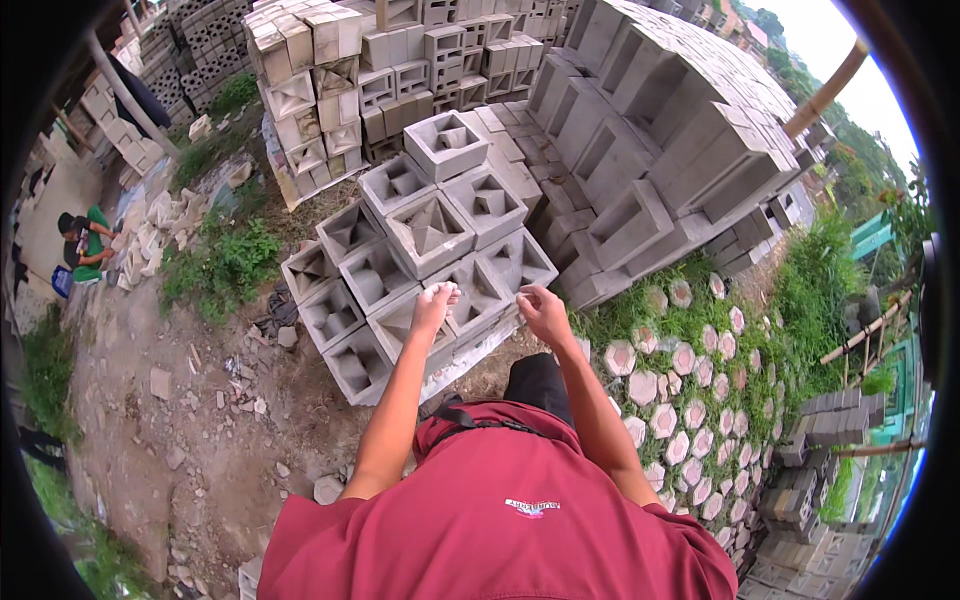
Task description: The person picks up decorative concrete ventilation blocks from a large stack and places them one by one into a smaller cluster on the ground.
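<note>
My left hand (437,304) is above the front of a stack of grey concrete blocks, its fingers curled in and pale with dust; nothing shows in it. To its right, my right hand (544,310) hovers near the stack's right corner. Its fingers are loosely bent and a little apart, with nothing seen between them. Just beyond my hands lies a hollow block (430,234) with a recessed, pyramid-like face. Another block (446,145) sits at the far end of the stack. Whether either hand touches the blocks below is unclear.
A tall pile of blocks (640,190) rises at the right, and another stack (310,100) stands behind. Hexagonal pavers (683,360) lie in grass at right. Rubble (165,235) and weeds (222,265) cover ground at left, where a person in green (88,243) crouches.
</note>
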The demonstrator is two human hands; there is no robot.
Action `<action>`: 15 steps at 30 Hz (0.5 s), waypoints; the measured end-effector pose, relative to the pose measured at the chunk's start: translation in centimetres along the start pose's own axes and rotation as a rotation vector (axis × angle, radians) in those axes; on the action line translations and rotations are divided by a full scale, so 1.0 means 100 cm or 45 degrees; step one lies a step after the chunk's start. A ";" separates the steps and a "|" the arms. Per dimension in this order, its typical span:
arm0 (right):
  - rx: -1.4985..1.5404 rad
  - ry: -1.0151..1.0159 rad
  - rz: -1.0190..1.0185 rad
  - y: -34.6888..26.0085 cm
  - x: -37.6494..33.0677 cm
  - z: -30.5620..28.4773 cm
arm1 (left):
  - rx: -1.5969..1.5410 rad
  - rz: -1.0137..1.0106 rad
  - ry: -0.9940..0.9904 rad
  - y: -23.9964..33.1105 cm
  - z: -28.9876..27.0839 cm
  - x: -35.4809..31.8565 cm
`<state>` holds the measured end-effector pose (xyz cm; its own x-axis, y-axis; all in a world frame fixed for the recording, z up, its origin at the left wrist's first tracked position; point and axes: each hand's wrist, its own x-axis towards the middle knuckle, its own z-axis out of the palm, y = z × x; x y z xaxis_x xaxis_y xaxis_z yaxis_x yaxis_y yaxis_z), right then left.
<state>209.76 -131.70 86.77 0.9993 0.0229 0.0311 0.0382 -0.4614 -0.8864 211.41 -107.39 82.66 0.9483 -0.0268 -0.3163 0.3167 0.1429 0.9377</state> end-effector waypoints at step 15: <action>-0.251 -0.434 -0.174 0.065 0.417 0.004 | -0.030 0.005 0.742 0.061 -0.011 0.271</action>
<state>251.70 -133.36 82.07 0.9270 0.3726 -0.0415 0.2038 -0.5937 -0.7784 239.02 -106.13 79.60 0.7797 0.5219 -0.3461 0.3063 0.1641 0.9377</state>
